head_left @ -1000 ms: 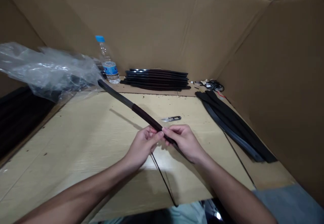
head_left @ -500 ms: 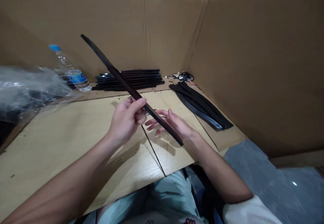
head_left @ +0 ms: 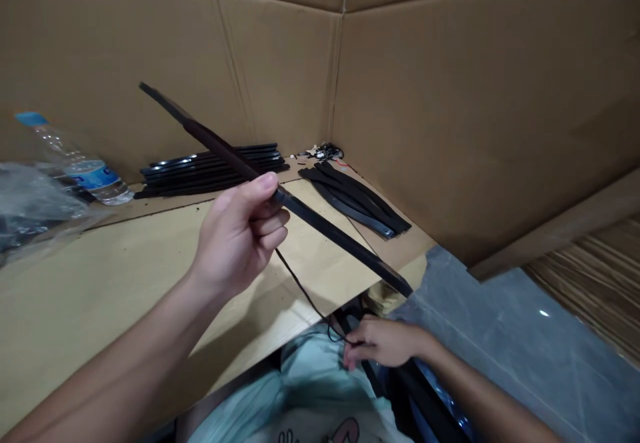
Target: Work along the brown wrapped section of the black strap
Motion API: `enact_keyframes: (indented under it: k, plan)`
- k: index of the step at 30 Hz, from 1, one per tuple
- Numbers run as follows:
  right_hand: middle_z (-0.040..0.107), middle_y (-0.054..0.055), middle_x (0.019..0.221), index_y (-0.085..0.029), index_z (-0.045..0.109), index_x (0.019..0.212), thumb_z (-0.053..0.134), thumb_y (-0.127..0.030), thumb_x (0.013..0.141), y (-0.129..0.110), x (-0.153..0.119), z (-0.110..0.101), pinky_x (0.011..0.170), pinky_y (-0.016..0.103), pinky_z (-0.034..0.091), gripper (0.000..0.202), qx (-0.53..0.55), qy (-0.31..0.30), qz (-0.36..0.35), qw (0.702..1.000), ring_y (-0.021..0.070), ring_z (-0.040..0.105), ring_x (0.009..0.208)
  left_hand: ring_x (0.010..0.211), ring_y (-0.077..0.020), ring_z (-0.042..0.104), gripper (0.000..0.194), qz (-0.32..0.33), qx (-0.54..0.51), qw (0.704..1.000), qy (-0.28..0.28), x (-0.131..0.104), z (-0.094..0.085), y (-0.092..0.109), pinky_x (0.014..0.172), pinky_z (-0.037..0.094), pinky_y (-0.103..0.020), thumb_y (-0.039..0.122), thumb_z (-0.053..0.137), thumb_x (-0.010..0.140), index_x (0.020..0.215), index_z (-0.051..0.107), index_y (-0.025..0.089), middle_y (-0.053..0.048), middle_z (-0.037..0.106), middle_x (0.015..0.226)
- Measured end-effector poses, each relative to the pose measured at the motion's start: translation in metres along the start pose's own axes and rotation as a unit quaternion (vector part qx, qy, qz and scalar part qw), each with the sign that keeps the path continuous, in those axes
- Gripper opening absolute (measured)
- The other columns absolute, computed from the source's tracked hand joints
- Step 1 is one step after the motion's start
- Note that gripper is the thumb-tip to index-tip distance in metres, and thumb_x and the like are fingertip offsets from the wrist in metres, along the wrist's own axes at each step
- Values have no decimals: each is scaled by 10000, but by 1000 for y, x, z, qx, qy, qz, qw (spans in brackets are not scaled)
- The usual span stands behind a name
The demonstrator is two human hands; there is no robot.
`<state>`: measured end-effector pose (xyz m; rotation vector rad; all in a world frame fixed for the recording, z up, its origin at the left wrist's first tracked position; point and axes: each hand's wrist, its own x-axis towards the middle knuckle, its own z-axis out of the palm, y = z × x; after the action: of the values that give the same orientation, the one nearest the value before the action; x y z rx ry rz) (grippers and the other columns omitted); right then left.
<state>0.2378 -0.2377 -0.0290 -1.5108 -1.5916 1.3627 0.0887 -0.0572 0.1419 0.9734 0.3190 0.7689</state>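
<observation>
My left hand (head_left: 245,229) is closed round the middle of a long, thin black strip (head_left: 330,229), thumb on top. The strip slants from the upper left down to the lower right, above the table. From beneath my left hand a thin black cord (head_left: 300,285) runs down past the table edge to my right hand (head_left: 380,341). My right hand, low over my lap, has its fingers pressed together on the cord. Whatever joins the cord to the strip is hidden behind my left hand.
Black strips (head_left: 215,168) lie stacked at the back of the table (head_left: 125,283); more curved black strips (head_left: 360,203) lie to the right. A bottle (head_left: 103,179) and clear plastic (head_left: 35,209) are at the left. Cardboard walls (head_left: 280,49) stand behind.
My right hand has left the strip's side, moved down to my lap and closed on the cord. My left hand still holds the strip. The view has turned right.
</observation>
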Motion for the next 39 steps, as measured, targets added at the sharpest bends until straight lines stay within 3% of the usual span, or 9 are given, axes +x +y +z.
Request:
enact_keyframes:
  k: [4, 10, 14, 18, 23, 27, 32, 36, 39]
  plan:
    - [682, 38, 908, -136, 642, 936, 563, -287, 909, 50, -12, -10, 736, 364, 538, 173, -69, 214, 127, 966, 166, 653, 776, 384, -33, 107, 393, -4, -4, 1000, -1, -7, 9, -1, 308, 103, -166, 171, 615, 742, 520, 293, 203, 87, 131, 534]
    - [652, 48, 959, -142, 604, 1027, 549, -306, 916, 71, -63, -62, 671, 334, 545, 205, -119, 523, 233, 811, 161, 639, 759, 395, -37, 89, 370, 56, 25, 998, 19, -14, -1, 16, 332, 29, -211, 157, 636, 734, 507, 346, 192, 81, 156, 517]
    - [597, 23, 575, -166, 589, 743, 426, -471, 920, 43, -104, -75, 531, 326, 481, 388, -159, 691, 151, 688, 174, 580, 508, 372, -34, 102, 400, 111, 49, 991, 62, -13, -23, 34, 329, 26, -220, 186, 642, 769, 490, 356, 181, 67, 181, 488]
    - [614, 4, 635, -225, 573, 918, 571, -641, 734, -9, -123, -74, 558, 351, 500, 455, -193, 757, -2, 624, 203, 607, 563, 387, -52, 80, 386, 138, 71, 984, 87, -8, -45, 49, 324, 31, -211, 106, 498, 850, 488, 383, 174, 54, 163, 496]
    - [614, -2, 533, -273, 671, 955, 872, -318, 544, -70, -122, -88, 426, 296, 428, 460, -137, 576, -202, 780, 152, 549, 429, 393, -46, 95, 357, 135, 78, 981, 119, -2, -75, 50, 330, 42, -197, 123, 563, 824, 511, 399, 176, 58, 144, 533]
    - [660, 25, 544, -293, 684, 1051, 870, -234, 560, -87, -87, -110, 464, 291, 471, 528, -54, 197, -32, 978, 168, 614, 473, 398, -32, 100, 405, 56, 73, 988, 125, 2, -104, 36, 354, 39, -191, 160, 717, 683, 486, 364, 191, 82, 140, 509]
    - [735, 82, 783, -253, 723, 1030, 780, -216, 653, -102, 16, -104, 618, 330, 537, 383, -156, 99, 62, 981, 231, 671, 682, 383, -15, 125, 347, -15, 73, 994, 77, 6, -133, 8, 344, 96, -149, 250, 779, 617, 582, 441, 181, 113, 228, 474]
    - [709, 86, 998, -214, 618, 1152, 639, -333, 825, -121, 118, -70, 786, 367, 528, 349, 84, 40, -43, 995, 218, 663, 894, 367, -7, 138, 320, -35, 95, 993, 67, 11, -152, -15, 340, 116, -131, 316, 762, 650, 682, 482, 165, 125, 285, 460]
    - [689, 47, 783, -144, 594, 1122, 685, -364, 789, -124, 179, -46, 679, 344, 531, 409, 184, -25, -71, 980, 178, 654, 701, 340, -5, 147, 336, -33, 92, 993, 72, 13, -165, -25, 324, 115, -135, 348, 761, 652, 718, 491, 160, 130, 315, 434]
